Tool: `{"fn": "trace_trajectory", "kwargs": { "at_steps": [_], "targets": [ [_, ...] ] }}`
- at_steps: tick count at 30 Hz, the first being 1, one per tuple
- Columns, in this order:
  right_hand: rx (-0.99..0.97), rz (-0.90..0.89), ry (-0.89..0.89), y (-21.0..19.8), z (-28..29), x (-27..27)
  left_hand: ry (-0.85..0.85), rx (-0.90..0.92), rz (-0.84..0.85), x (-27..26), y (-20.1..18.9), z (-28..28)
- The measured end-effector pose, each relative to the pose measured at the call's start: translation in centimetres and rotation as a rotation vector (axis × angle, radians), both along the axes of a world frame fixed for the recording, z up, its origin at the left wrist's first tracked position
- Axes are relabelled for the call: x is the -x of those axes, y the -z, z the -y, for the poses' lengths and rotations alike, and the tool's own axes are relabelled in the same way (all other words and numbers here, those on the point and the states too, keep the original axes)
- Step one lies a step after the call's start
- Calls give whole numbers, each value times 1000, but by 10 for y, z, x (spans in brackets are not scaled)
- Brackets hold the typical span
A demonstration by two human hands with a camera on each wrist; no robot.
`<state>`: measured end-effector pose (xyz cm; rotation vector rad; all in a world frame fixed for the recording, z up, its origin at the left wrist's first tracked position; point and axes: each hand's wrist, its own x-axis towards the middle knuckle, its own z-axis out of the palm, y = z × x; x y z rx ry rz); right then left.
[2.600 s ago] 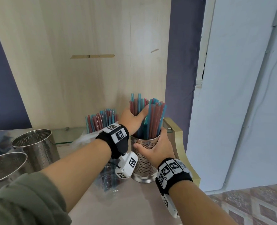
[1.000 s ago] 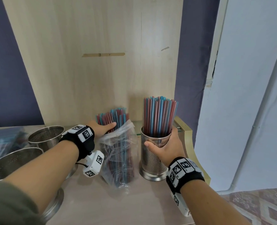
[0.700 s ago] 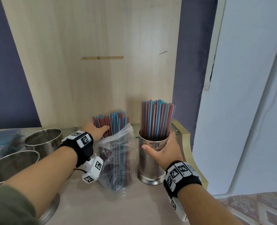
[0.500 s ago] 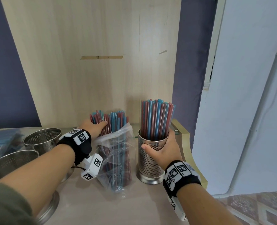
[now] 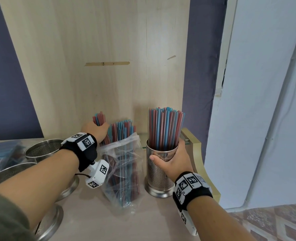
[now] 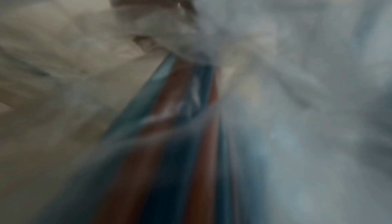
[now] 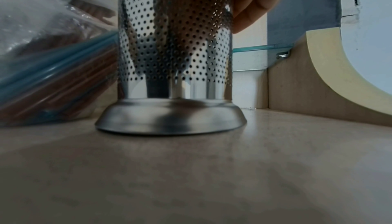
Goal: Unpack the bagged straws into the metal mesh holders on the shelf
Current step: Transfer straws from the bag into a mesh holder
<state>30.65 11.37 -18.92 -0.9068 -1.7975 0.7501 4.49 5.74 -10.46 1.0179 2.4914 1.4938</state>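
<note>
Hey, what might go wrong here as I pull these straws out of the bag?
Left hand grips a few red and blue straws; the crinkled clear plastic bag stands unsupported and might topple or snag. The perforated steel holder in the right hand looks packed, so more straws may not fit.

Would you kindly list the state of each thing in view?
Left hand: grips a bunch of straws, raised above the rest.
Plastic bag: open, upright, part full.
Right hand: grips the filled holder.
Filled holder: upright on the shelf.
Two empty holders: upright, left.
</note>
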Motion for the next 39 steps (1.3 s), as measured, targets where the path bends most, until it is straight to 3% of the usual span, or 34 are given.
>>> {"fn": "trace_trajectory", "kwargs": {
  "at_steps": [2,8,23,31,35,39],
  "targets": [
    [2,-6,-4,0,0,0,-7,-31,10,0,-5,1],
    [-7,-20,-8,2,-1,1,90,-338,267,8,-23,-1],
    [-2,-10,-13,3,-3,1,23,-665,87,26,-111,22],
    [8,-7,-8,3,-2,1,234,-1032,228,-27,-169,47],
    [22,-20,-16,1,1,0,387,-1058,350,-65,-170,57],
    [32,-30,-25,-1,2,0,434,-1064,362,-104,-156,47]
  ]
}}
